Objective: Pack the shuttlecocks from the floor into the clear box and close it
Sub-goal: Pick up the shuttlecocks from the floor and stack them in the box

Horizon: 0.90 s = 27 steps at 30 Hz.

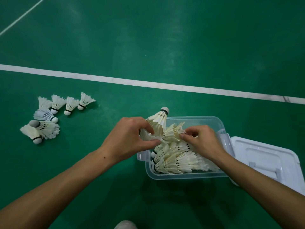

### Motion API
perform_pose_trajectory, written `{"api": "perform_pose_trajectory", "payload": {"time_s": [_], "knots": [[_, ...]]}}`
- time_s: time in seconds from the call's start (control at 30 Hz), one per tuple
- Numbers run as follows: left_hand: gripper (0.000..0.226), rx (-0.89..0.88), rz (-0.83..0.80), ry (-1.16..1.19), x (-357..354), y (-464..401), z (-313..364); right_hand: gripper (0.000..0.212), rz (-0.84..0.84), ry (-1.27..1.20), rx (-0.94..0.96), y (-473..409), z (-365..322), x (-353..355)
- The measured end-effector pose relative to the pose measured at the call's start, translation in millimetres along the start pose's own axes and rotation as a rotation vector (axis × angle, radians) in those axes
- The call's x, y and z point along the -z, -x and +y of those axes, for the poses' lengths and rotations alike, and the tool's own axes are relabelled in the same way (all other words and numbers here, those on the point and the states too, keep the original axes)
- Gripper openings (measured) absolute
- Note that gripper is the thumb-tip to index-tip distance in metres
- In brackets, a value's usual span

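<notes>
Both forearms reach far over the clear box [184, 176]. The left hand [130, 139] grips a stack of shuttlecocks [156, 123] with curled fingers. The right hand [202, 142] pinches a shuttlecock's feathers [173, 132] inside the box.

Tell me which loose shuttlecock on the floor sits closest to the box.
The rightmost shuttlecock of the floor row, feathers toward the white line. Every other loose one lies further left of the clear box.

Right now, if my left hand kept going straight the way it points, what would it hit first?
Probably the shuttlecocks bunched over the clear box. The left hand, already gripping a shuttlecock stack, points right toward them; depth is unclear.
</notes>
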<state>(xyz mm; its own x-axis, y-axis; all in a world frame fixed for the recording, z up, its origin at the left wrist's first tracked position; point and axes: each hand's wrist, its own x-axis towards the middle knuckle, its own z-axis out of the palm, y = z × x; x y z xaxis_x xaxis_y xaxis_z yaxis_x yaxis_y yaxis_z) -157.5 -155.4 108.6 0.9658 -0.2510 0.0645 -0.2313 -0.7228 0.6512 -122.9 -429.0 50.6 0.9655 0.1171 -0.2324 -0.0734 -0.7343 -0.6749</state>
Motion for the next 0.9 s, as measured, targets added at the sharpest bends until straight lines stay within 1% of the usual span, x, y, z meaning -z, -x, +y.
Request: {"api": "perform_pose_trajectory", "payload": {"time_s": [0.07,0.13,0.2,0.23,0.27,0.33,0.4,0.5,0.6,0.7,0.77,0.83,0.9], "knots": [[0.041,0.011,-0.03,-0.007,-4.1,-4.8,6.2,0.025,-0.058,-0.007,-0.016,1.0,-5.4,2.6],[0.043,0.032,-0.062,-0.003,-7.1,-10.6,11.8,0.039,-0.085,-0.003,-0.005,4.7,-10.0,9.7],[0.045,0.052,-0.092,-0.009,-9.3,-16.1,16.8,0.05,-0.054,0.076,0.022,13.5,-15.0,22.6],[0.045,0.06,-0.101,-0.021,-10.0,-18.5,19.7,0.051,-0.008,0.109,0.044,20.4,-18.6,29.9],[0.044,0.068,-0.11,-0.029,-10.5,-20.8,22.9,0.05,0.05,0.109,0.074,28.3,-22.8,36.7],[0.042,0.077,-0.143,-0.04,-12.5,-25.3,29.9,0.044,0.139,0.021,0.147,43.7,-34.3,44.8],[0.037,0.058,-0.177,-0.082,-16.2,-29.3,38.2,0.044,0.156,-0.063,0.194,52.2,-45.8,43.8],[0.03,-0.013,-0.173,-0.134,-21.7,-32.1,50.6,0.045,0.19,-0.041,0.252,50.2,-50.7,34.4],[0.027,-0.048,-0.17,-0.143,-25.4,-30.6,54.2,0.029,0.263,-0.019,0.294,41.5,-47.3,30.9],[0.035,-0.074,-0.189,-0.112,-24.5,-26.5,54.0,0.013,0.368,-0.001,0.338,34.5,-43.8,36.9],[0.041,-0.118,-0.191,-0.039,-18.8,-22.6,55.6,0.011,0.412,-0.066,0.266,30.3,-39.1,46.9],[0.045,-0.118,-0.16,0.027,-8.5,-17.5,55.4,0.013,0.422,-0.232,0.116,27.0,-30.8,60.5],[0.051,-0.102,-0.142,0.026,0.6,-12.8,48.9,0.016,0.397,-0.357,-0.018,26.6,-19.8,73.1]]}}
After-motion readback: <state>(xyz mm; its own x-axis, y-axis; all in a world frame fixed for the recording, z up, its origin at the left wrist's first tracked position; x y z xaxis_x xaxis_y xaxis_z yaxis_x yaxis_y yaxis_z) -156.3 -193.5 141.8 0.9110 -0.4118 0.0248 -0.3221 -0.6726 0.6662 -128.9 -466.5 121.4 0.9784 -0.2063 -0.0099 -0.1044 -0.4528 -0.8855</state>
